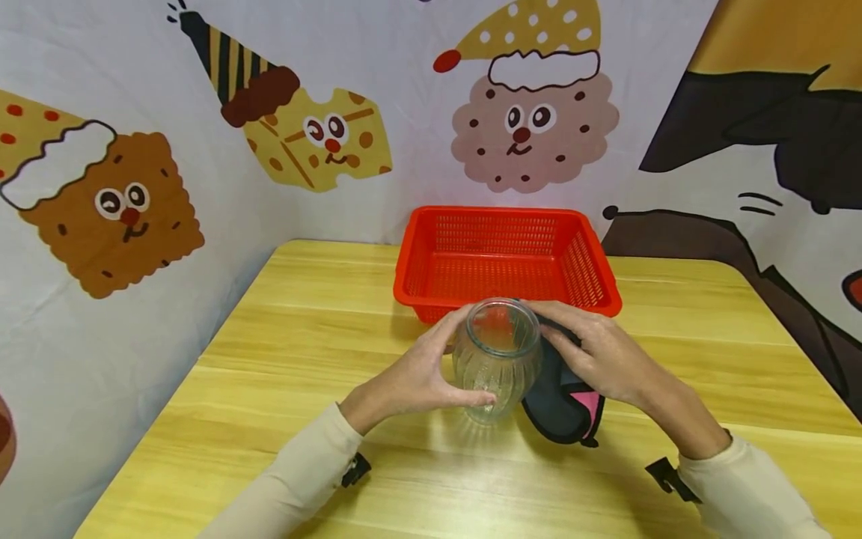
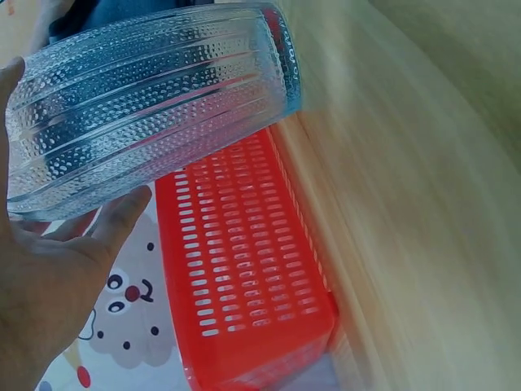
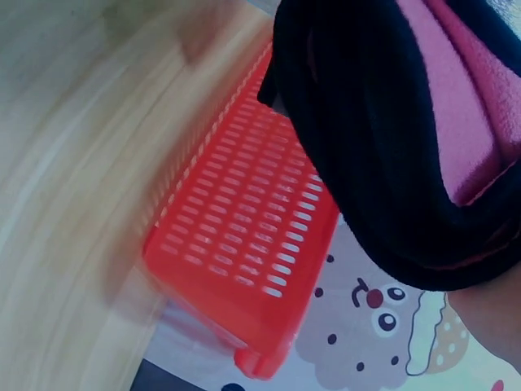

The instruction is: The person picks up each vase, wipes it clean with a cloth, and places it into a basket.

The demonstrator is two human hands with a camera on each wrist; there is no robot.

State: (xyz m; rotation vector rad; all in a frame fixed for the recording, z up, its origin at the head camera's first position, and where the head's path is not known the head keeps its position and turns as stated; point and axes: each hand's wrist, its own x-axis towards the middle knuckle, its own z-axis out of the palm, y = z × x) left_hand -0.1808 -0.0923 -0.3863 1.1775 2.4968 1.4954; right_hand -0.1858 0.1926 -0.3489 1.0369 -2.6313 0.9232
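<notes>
At the left, the wall cloth (image 1: 236, 224) is showing a brown biscuit (image 1: 151, 232), then a yellow cheese (image 1: 364, 142) and a pink biscuit (image 1: 532, 165), so 3 characters are looking over the wooden table (image 1: 310, 337). Next, the left hand (image 1: 420, 374) is grasping the glass jar (image 1: 508, 374) from its left side, with the thumb lying across the near face. The jar is standing roughly upright in the middle of the scene, its mouth facing up; if its bottom is touching the table, I cannot tell. On the far side, behind the jar, the red basket (image 1: 494, 212) is sitting on the table. Just right of the jar, the dark cloth item (image 1: 555, 404) is showing its pink lining. The right hand (image 1: 602, 355) is gripping this item between thumb and fingers, close to the jar; if it is also touching the glass, I cannot tell.
</notes>
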